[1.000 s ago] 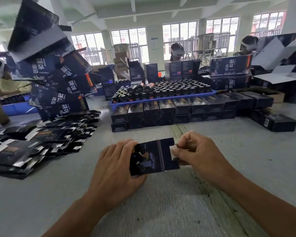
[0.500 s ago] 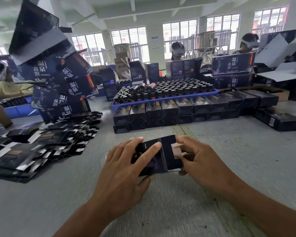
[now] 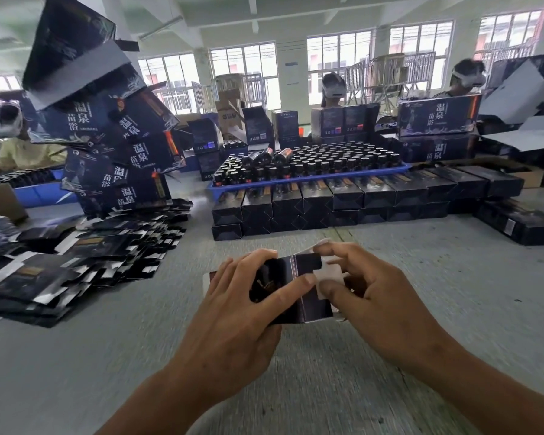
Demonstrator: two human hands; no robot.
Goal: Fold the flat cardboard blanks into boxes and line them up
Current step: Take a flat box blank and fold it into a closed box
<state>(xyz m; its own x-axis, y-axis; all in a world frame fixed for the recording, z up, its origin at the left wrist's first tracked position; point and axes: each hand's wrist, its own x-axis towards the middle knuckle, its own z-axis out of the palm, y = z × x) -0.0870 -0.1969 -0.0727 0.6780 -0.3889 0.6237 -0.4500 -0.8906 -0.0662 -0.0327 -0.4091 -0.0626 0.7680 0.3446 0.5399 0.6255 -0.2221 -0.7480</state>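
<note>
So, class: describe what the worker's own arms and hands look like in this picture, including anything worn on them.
Both forearms are bare to the frame's bottom edge: no sleeves show. The left hand and right hand wear no gloves, and no rings, watch or wristband are visible. The fingernails are short and unpainted. No marks or bandages show, though the picture is slightly blurred.

White characters 温泉苗浴 stand on the large dark cartons [image 3: 438, 117] and the stacked cartons [image 3: 123, 146].

Head-worn camera looks forward-down, near the table [image 3: 107, 356].
</note>
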